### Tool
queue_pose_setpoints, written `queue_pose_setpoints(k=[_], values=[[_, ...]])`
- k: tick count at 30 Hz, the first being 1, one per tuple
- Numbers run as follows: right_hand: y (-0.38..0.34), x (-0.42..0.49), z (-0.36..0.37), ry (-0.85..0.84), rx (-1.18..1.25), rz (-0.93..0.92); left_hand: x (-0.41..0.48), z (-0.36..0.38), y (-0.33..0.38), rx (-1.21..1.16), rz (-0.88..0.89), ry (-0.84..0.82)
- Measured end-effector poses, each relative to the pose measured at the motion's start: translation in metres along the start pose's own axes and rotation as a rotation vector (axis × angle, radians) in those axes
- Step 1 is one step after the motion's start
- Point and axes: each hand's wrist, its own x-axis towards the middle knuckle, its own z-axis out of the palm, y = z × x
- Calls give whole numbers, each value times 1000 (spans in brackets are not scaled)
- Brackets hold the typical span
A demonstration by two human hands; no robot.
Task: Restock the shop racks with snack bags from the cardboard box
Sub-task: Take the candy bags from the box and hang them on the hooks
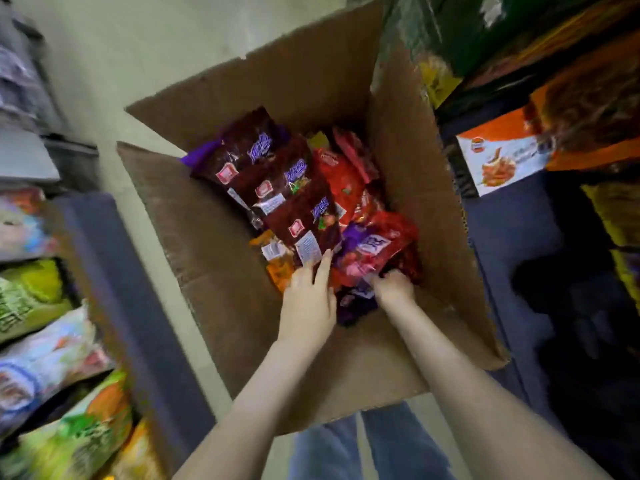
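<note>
Both hands reach down into the open cardboard box (214,258) on the floor. The left hand (308,299) lies flat, fingers straight, on a dark red snack bag (304,220). The right hand (394,287) curls among the red and purple bags (374,247) (whether it grips one, I cannot tell). Stocked racks (41,299) flank the box.

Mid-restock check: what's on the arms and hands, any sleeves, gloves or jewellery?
The left forearm and right forearm are bare up to the frame edge: no sleeves. The left hand and right hand wear no gloves; no watch, bracelet or ring shows, though the picture is blurred.
</note>
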Motion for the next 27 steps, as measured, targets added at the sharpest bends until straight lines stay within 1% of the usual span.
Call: queue_pose_setpoints(k=[2, 4, 7, 12, 15, 18, 20, 22, 23, 25, 27], values=[[-2, 21, 10, 92, 129, 56, 7, 12, -1, 1, -56, -58], [-5, 32, 14, 183, 96, 57, 12, 22, 0, -4, -92, -102], [-6, 39, 12, 233, 15, 41, 16, 28, 7, -22, -94, -117], [-9, 25, 3, 234, 76, -67, 18, 26, 22, -33, -76, -155], [-18, -8, -15, 206, 119, -242, 15, 12, 31, -90, -48, -135], [-30, -61, -51, 169, 135, -427, 10, -25, 50, -284, -70, -51], [-41, -105, -87, 124, 148, -546, 2, -64, 68, -450, -188, -47], [-54, -154, -130, 59, 219, -656, -5, -112, 89, -678, -329, -109], [-60, -181, -153, 12, 286, -695, -12, -138, 102, -781, -363, -154], [-68, -233, -199, -86, 422, -759, -23, -187, 128, -955, -314, -252], [-70, -283, -242, -152, 495, -823, -33, -232, 155, -1098, -188, -355]])
